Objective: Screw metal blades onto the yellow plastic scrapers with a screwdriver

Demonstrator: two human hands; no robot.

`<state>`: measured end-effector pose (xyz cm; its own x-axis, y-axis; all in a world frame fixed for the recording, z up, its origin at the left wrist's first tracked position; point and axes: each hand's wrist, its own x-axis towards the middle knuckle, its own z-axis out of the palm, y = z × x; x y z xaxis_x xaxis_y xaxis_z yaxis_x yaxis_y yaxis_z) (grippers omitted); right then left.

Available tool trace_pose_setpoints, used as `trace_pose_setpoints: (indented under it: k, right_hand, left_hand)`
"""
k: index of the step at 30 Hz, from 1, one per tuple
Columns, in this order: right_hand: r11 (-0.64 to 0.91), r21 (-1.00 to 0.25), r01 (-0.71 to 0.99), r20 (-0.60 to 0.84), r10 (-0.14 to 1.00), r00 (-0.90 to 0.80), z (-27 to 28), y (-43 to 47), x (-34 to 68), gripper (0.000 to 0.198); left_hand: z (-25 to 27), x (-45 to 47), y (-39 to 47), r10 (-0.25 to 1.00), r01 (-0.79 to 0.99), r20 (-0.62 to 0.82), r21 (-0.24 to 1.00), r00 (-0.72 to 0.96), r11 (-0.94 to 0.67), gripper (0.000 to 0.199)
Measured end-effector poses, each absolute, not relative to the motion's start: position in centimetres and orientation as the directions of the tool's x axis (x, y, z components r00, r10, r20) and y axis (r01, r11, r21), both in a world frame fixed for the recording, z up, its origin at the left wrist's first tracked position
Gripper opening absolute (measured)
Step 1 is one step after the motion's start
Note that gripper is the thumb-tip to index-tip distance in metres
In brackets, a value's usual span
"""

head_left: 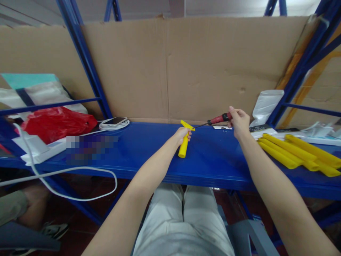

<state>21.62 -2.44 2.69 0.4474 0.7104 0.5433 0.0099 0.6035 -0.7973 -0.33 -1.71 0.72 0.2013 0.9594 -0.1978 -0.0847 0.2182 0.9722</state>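
screwdriver tip: contact unclear | pixelated patch: contents hidden | other person's leg: cut off left

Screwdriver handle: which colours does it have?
The handle is red and black, best seen in head view.

A blue bench stretches before you, a cluster of yellow tubes lying on it to your right. At your left lie a coiled white cable toward the back, a long white block and, just beside it, an item blurred beyond recognition.
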Motion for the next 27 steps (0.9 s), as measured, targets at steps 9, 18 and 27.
trace_pose_setpoints:
  k: [9,18,27]
  right_hand:
    - [0.523,-0.844,-0.121,0.481,0.837,0.261,3.26,-3.04,21.51,0.033]
    - [0.549,-0.834,-0.051,0.482,0.772,0.415,2.6,-2.48,21.52,0.048]
    - [0.5,-0.858,-0.119,0.436,0.83,0.349,2.97,-2.9,21.36,0.038]
  left_hand:
    - [1.03,-0.39,-2.21,0.967,-0.05,-0.2,0.976,0.159,0.21,0.019]
    - [0.83,-0.3,-2.01,0.967,-0.033,-0.192,0.979,0.166,0.2,0.017]
    - [0.8,-0.37,-1.9,0.971,-0.03,-0.183,0.981,0.156,0.19,0.017]
